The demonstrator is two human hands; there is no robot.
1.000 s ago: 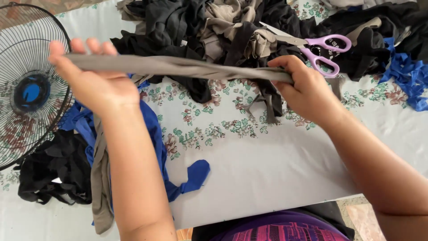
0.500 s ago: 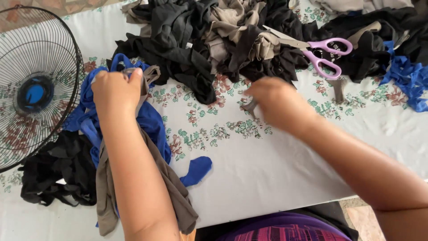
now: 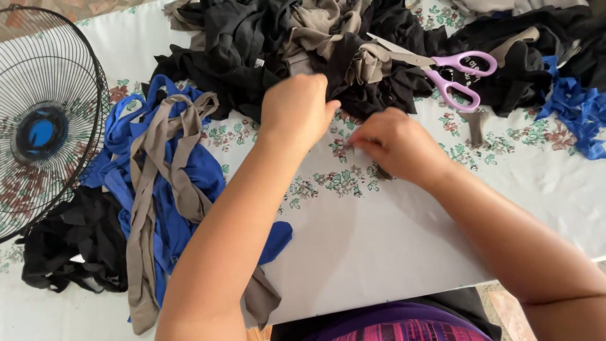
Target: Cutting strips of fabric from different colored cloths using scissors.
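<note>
We see a table [image 3: 391, 240] under a white floral cloth. Around the purple scissors [image 3: 451, 69], which lie on a heap of black and taupe scraps [image 3: 297, 44], blue scraps [image 3: 577, 107] sit just right, blue and taupe strips [image 3: 164, 183] far left, and a fan [image 3: 44, 120] beyond them.

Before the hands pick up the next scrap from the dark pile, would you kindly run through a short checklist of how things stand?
1. Both hands in view: ok. The left hand and right hand are at the near edge of the dark fabric pile.
2. Right hand's hold: cannot tell; only a small dark scrap end shows under it.
3. Scissors apart from both hands: ok, lying on the pile.
4. Grey strip set aside: ok, draped over the blue fabric.
5. Fan free of cloth: ok, though black scraps lie beside it.
</note>
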